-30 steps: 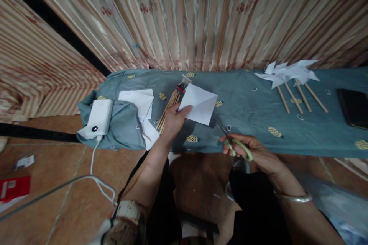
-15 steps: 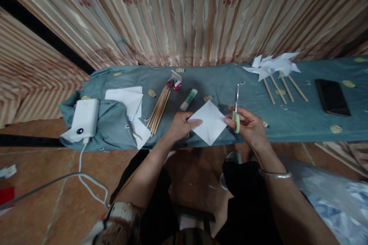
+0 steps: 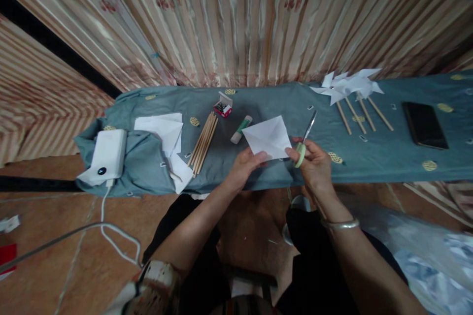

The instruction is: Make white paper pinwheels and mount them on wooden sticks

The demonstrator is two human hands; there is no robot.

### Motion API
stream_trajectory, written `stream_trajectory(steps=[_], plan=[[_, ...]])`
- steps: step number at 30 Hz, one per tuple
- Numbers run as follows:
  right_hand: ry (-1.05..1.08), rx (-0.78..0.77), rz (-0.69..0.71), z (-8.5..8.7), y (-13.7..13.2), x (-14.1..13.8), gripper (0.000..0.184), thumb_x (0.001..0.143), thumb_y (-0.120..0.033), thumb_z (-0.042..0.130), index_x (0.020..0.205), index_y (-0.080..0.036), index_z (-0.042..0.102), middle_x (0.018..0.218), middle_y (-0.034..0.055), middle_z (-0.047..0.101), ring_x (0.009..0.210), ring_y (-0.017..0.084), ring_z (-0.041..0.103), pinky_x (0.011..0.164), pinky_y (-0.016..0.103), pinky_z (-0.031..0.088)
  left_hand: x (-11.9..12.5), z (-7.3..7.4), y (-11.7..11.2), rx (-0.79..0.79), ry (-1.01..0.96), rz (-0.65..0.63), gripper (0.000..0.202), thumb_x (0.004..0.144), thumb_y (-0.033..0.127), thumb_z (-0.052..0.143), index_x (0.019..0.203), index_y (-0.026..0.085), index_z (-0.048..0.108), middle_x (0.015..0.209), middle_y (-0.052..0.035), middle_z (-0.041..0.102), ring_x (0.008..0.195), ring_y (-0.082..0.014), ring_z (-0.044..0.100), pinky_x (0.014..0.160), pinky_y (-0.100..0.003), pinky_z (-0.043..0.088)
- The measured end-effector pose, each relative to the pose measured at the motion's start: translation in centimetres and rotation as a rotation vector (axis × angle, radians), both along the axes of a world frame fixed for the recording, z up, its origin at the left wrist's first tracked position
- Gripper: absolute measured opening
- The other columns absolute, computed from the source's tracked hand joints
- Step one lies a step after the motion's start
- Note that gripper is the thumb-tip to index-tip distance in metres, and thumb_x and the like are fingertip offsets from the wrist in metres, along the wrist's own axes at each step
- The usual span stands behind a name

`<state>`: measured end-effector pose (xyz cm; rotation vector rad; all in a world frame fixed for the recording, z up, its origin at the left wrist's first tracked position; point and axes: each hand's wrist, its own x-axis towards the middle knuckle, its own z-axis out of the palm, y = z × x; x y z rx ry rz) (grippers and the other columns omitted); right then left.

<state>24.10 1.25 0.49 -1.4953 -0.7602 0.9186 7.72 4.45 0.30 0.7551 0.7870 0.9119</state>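
Note:
A creased white square of paper (image 3: 269, 137) is held between my two hands above the cloth. My left hand (image 3: 247, 165) pinches its near left edge, thumb on top. My right hand (image 3: 313, 160) holds green-handled scissors (image 3: 301, 151), their blades pointing up and away from me; its thumb and fingers also touch the paper's right corner. Just beyond the paper, a glue stick (image 3: 241, 129) lies on the cloth. Left of it are a bundle of wooden sticks (image 3: 203, 143) and an opened red box (image 3: 223, 105) of small dark pins.
A blue-green cloth (image 3: 377, 157) covers the narrow table. White paper sheets (image 3: 160, 127) and a power bank (image 3: 108, 153) with a cable lie at left. Several paper pinwheels (image 3: 345, 86) on sticks and a phone (image 3: 424, 124) lie at right. A curtain (image 3: 236, 24) hangs behind.
The paper has turned from a diamond position to a more level one. My left hand moved right along its near edge, and the scissors tilted to the right.

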Motion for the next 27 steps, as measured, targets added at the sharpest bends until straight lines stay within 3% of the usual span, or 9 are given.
stream_trajectory(steps=[4,7,11,18,23,27], plan=[[0.027,-0.013,0.051,-0.2,0.1,-1.3,0.05,0.052,-0.045,0.084,0.092,-0.023,0.064,0.065,-0.0054,0.063,0.057,0.012,0.053,0.057,0.025,0.042,1.3,-0.2,-0.9,0.064,0.1,0.044,0.051,0.048,0.039,0.087,0.089,0.015,0.069,0.096,-0.0083,0.073,0.092,-0.0227,0.066,0.083,-0.035,0.052],[0.054,-0.015,0.084,-0.4,0.1,-2.1,0.05,0.051,-0.045,0.084,0.091,-0.023,0.064,0.063,-0.0055,0.064,0.058,0.013,0.055,0.057,0.026,0.043,1.4,-0.9,-0.6,0.105,0.123,0.13,0.041,0.055,0.038,0.084,0.086,0.016,0.069,0.092,-0.0063,0.073,0.088,-0.0194,0.067,0.083,-0.033,0.052],[0.121,-0.012,0.108,-0.5,0.0,-2.7,0.05,0.049,-0.042,0.086,0.091,-0.024,0.065,0.066,-0.0049,0.068,0.062,0.014,0.059,0.062,0.026,0.046,0.9,-1.5,0.2,0.102,0.157,0.192,0.034,0.059,0.038,0.081,0.081,0.015,0.068,0.082,-0.0036,0.072,0.076,-0.016,0.065,0.074,-0.029,0.051],[0.163,-0.019,0.141,-0.4,-0.4,-3.5,0.049,0.047,-0.042,0.087,0.087,-0.022,0.068,0.066,-0.0041,0.07,0.058,0.013,0.058,0.058,0.026,0.047,0.3,-0.8,0.6,0.05,0.172,0.206,0.035,0.056,0.04,0.079,0.075,0.014,0.067,0.067,-0.001,0.067,0.054,-0.0106,0.055,0.051,-0.023,0.044],[0.134,-0.018,0.189,-0.2,-0.7,-3.6,0.043,0.049,-0.043,0.087,0.079,-0.021,0.066,0.065,-0.0042,0.067,0.055,0.01,0.053,0.055,0.024,0.045,0.1,-0.4,0.8,0.053,0.175,0.161,0.029,0.056,0.037,0.078,0.064,0.014,0.063,0.052,0.003,0.06,0.041,-0.0067,0.047,0.043,-0.021,0.037],[0.139,-0.061,0.297,0.1,-1.3,-3.4,0.04,0.057,-0.051,0.082,0.077,-0.021,0.066,0.059,-0.0036,0.062,0.054,0.011,0.053,0.053,0.023,0.044,-0.5,-0.2,1.6,0.066,0.2,0.218,0.026,0.057,0.035,0.077,0.063,0.014,0.063,0.049,0.0029,0.059,0.039,-0.0075,0.048,0.04,-0.02,0.036]])
